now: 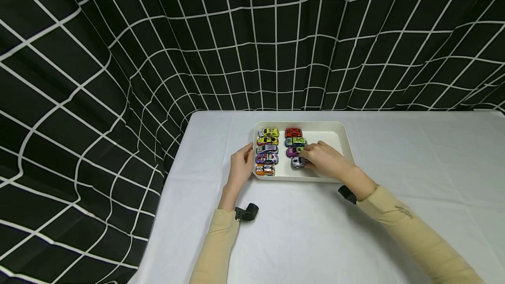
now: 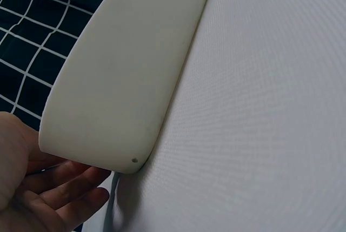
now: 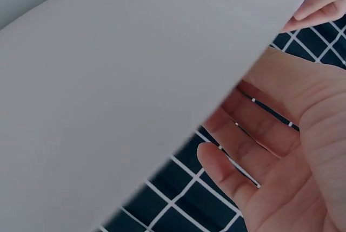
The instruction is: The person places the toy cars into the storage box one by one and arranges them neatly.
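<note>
A white tray (image 1: 301, 179) holds two columns of small toy cars. My right hand (image 1: 325, 159) reaches in over the right column, its fingertips on the right end of a silver toy car (image 1: 298, 162). Just behind that sits a magenta toy car (image 1: 292, 151), partly covered by the fingers. My left hand (image 1: 241, 163) rests against the tray's left side; the left wrist view shows its relaxed fingers (image 2: 78, 186) touching the outer wall (image 2: 124, 70). In the right wrist view, the tray wall (image 3: 135, 80) hides the right fingertips and the silver car.
Farther back in the right column are a blue-green toy car (image 1: 295, 142) and a red toy car (image 1: 293, 132). The left column has several cars, from yellow (image 1: 268, 132) to orange-and-white (image 1: 265, 170). A white cloth (image 1: 300, 231) covers the table; a black gridded curtain (image 1: 276, 56) hangs behind.
</note>
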Demonstrator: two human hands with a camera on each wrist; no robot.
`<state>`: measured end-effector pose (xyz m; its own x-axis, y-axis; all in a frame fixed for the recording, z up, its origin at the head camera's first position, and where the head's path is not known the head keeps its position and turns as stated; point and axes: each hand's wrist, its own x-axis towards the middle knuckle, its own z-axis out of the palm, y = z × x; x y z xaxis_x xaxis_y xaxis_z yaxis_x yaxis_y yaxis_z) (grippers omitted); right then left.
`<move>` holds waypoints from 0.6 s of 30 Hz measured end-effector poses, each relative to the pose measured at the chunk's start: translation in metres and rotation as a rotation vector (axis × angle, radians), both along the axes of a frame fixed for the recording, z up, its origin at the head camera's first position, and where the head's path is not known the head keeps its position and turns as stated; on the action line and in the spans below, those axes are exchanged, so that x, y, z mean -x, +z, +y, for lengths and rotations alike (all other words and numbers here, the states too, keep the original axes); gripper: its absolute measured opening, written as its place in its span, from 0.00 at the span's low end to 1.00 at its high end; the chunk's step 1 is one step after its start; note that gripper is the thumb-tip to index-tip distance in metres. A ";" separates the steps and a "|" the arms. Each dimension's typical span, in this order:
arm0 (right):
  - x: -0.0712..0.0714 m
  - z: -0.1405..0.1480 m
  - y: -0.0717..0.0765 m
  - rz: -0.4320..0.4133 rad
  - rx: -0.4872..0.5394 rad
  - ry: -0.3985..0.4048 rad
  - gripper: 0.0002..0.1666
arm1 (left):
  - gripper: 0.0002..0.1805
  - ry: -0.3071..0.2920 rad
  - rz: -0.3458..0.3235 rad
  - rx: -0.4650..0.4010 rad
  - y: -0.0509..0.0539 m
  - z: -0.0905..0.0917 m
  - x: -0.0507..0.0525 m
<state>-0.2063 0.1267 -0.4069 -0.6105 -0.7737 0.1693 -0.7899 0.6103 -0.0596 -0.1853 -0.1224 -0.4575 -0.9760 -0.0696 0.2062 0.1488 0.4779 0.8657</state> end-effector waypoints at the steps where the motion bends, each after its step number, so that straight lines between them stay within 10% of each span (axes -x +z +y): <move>1: 0.000 -0.001 0.000 -0.005 0.001 -0.001 0.12 | 0.17 0.000 0.000 0.001 0.000 0.000 0.000; 18: 0.004 -0.009 -0.006 -0.036 -0.007 0.007 0.12 | 0.16 0.000 0.028 -0.008 0.001 0.000 0.000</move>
<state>-0.2104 0.1181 -0.4133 -0.6107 -0.7791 0.1417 -0.7916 0.6052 -0.0838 -0.1854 -0.1220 -0.4567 -0.9699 -0.0717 0.2329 0.1729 0.4711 0.8650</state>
